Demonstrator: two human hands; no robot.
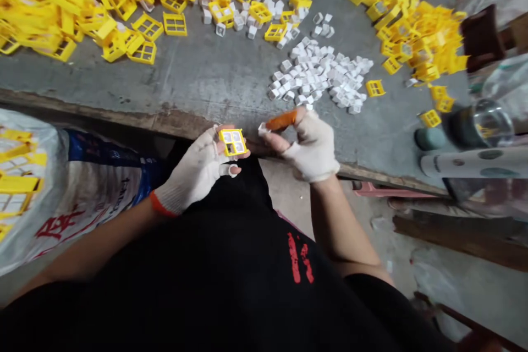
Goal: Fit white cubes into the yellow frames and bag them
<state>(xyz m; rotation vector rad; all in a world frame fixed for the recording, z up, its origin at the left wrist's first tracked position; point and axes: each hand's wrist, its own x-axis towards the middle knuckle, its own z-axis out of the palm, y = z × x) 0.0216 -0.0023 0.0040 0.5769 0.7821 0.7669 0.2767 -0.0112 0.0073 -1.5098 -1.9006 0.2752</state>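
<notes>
My left hand [206, 162], in a white fingerless glove with an orange cuff edge, holds a small yellow frame [233, 142] with a grid of openings. White pieces fill three of its openings; the lower left one looks dark. My right hand [311, 143], gloved the same way with an orange covering on one finger, pinches a small white cube-like piece [262, 129] between thumb and finger. That piece is just right of the frame, apart from it. Beyond my right hand a pile of similar white pieces [313, 74] lies on the grey table [198, 77].
Yellow frames [103, 0] are heaped at the back left, and another heap [421, 33] lies at the back right. An open sack [99, 181] of yellow parts stands at my left. A clear container [493, 121] and a white cylinder [474, 164] are at the right.
</notes>
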